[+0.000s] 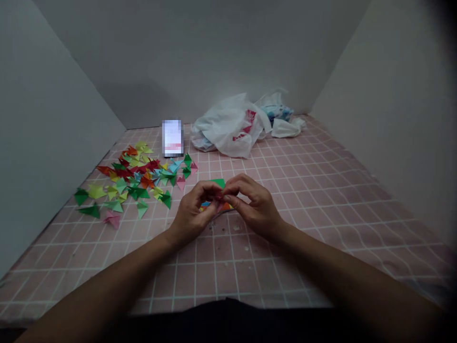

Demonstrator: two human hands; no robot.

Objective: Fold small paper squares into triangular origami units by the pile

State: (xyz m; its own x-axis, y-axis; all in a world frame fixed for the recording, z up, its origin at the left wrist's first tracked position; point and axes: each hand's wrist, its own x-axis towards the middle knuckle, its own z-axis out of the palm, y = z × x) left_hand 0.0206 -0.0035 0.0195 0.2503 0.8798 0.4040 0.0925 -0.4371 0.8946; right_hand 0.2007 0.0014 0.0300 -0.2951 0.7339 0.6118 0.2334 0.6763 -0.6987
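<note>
Between my two hands is a small piece of pink folded paper (pixel 219 196), mostly covered by the fingers. My left hand (pixel 198 202) pinches it from the left with thumb and forefinger. From the right, my right hand (pixel 252 200) also pinches it, fingertips almost meeting the left ones. Beneath and behind the hands lies a stack of coloured paper (pixel 226 206), showing orange and blue, with a green sheet (pixel 219 182) at its far side. To the left spreads a heap of folded paper cranes (pixel 137 174) in red, yellow, green, blue and pink.
A lit phone (pixel 173 138) stands behind the cranes, its screen blurred. Crumpled white plastic bags (pixel 228 125) lie at the back, with a blue-and-white packet (pixel 280 113) beside them. A pink checked cloth (pixel 321 190) covers the surface, and grey walls (pixel 214 52) enclose three sides.
</note>
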